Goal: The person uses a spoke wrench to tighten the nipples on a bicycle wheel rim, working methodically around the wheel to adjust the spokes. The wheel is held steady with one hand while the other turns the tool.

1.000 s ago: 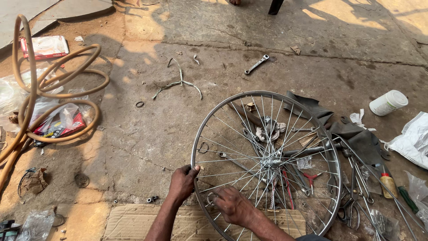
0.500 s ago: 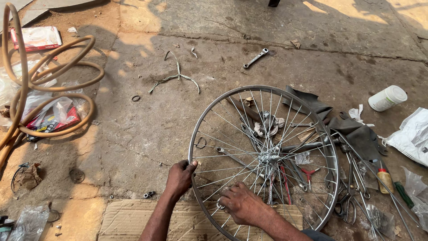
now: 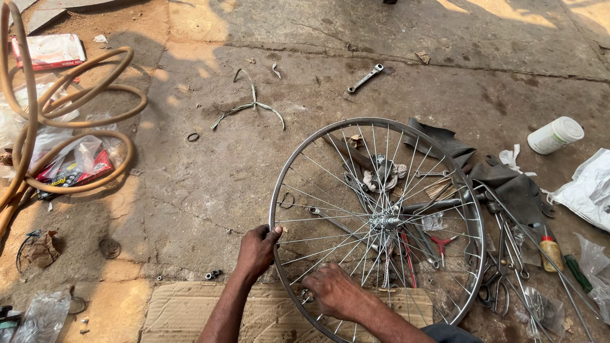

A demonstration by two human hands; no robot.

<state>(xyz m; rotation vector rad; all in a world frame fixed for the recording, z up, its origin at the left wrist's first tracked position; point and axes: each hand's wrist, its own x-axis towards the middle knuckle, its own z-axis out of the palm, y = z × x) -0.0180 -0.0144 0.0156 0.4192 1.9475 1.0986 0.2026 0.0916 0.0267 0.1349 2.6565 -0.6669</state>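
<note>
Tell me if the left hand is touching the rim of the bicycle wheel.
Touching. The head view shows the left hand with its fingers curled over the wheel rim at the wheel's left edge, with no gap between them.

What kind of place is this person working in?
Most likely an open-air, roadside bicycle repair spot. A spoked bicycle wheel lies on bare concrete ground, with a spanner, pliers and other hand tools, and coiled rubber hose scattered about.

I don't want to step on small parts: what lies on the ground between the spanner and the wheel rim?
In the head view, the concrete between the spanner and the top of the wheel rim looks bare, apart from stains and grit.
</note>
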